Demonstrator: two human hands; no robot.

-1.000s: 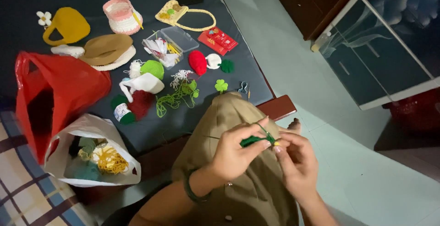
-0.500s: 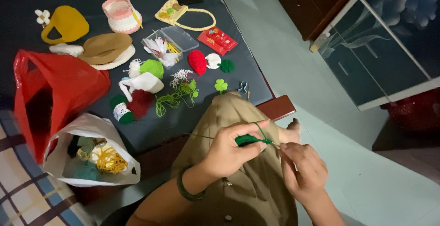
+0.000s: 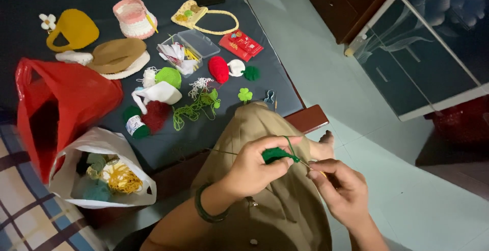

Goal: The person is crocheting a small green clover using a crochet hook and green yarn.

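My left hand [image 3: 252, 165] pinches a small dark green crochet piece [image 3: 277, 154] above my knee, with a strand of green yarn looped over its forefinger. Just to the right, my right hand [image 3: 342, 190] grips a thin crochet hook [image 3: 305, 164] whose tip meets the green piece. Both hands hover over my olive-brown trousers [image 3: 275, 210]. A green bracelet sits on my left wrist.
On the dark bed surface [image 3: 214, 123] lie a red plastic bag [image 3: 61, 103], a white bag of yarn [image 3: 102, 172], a green yarn ball [image 3: 133, 123], a clear plastic box [image 3: 191, 50], crocheted bags and small red and green pieces. A glass-fronted cabinet [image 3: 433, 47] stands at right on pale floor.
Both hands have drifted slightly down and to the right, and the right hand has pulled a little away from the green piece with the hook.
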